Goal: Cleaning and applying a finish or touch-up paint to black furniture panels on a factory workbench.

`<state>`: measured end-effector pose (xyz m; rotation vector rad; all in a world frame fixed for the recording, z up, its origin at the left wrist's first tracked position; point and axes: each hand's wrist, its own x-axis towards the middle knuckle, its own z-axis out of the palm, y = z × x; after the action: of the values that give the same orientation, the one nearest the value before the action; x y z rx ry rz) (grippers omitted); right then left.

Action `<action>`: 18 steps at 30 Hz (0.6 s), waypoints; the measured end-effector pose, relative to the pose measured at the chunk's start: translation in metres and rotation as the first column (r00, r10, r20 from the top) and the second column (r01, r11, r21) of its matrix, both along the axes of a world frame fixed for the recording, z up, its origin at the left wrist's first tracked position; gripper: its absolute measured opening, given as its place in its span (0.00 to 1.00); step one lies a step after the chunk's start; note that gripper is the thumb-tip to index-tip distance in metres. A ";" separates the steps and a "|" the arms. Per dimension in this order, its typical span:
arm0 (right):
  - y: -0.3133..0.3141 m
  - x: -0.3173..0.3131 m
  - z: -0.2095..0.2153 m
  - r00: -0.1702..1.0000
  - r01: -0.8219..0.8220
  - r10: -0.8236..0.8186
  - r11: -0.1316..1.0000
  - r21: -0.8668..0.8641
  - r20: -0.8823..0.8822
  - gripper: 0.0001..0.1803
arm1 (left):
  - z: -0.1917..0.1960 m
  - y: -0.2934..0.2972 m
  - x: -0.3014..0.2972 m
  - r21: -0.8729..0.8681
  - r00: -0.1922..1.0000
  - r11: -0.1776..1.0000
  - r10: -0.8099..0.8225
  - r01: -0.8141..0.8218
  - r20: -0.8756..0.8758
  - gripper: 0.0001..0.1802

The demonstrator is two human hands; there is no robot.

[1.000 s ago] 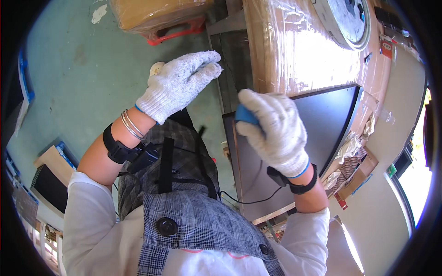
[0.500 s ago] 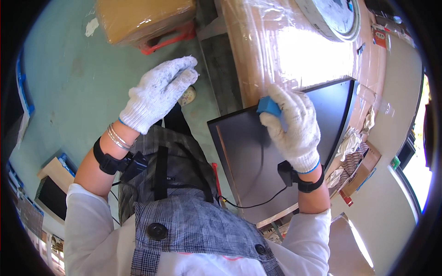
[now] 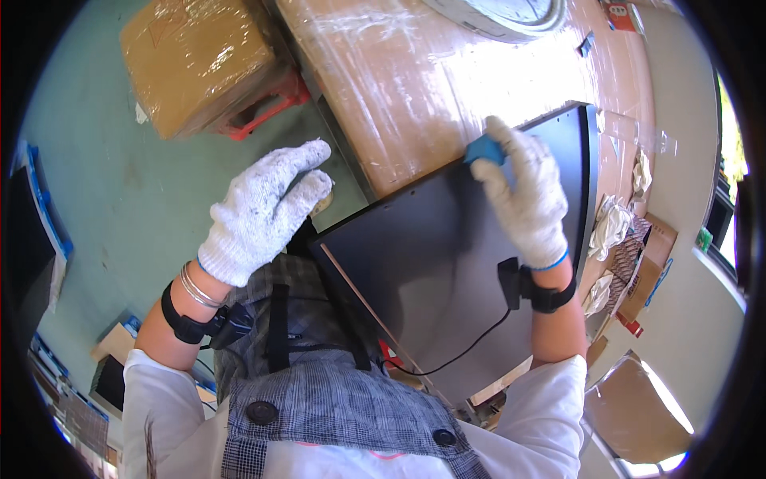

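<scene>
Nearest us, the dark panel [image 3: 423, 271] stretches from beside our checked apron [image 3: 343, 407] toward the film-covered desk [image 3: 375, 96]; it looks stiff, smooth and slippery, so we'd hold it by opposite edges. Our left hand [image 3: 259, 211] hovers beside its left corner, thumb slightly parted from the fingers, nothing visible between. Farther out, our right hand [image 3: 527, 195] pinches a blue block [image 3: 483, 150] at the panel's far edge; it seems light, perhaps soft, best gripped by its sides. We cannot tell whether it touches the panel.
</scene>
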<state>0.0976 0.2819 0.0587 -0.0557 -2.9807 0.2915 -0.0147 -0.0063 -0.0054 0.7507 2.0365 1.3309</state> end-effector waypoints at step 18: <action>0.023 0.004 0.004 0.984 0.179 -0.179 0.984 -0.026 -0.006 0.26 | 0.035 0.061 -0.028 0.109 0.928 0.935 -0.310 0.337 -0.204 0.18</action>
<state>0.1020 0.3047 0.0625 -0.3223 -2.9378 0.3063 -0.0423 0.0551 0.0291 1.2589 1.8613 1.2587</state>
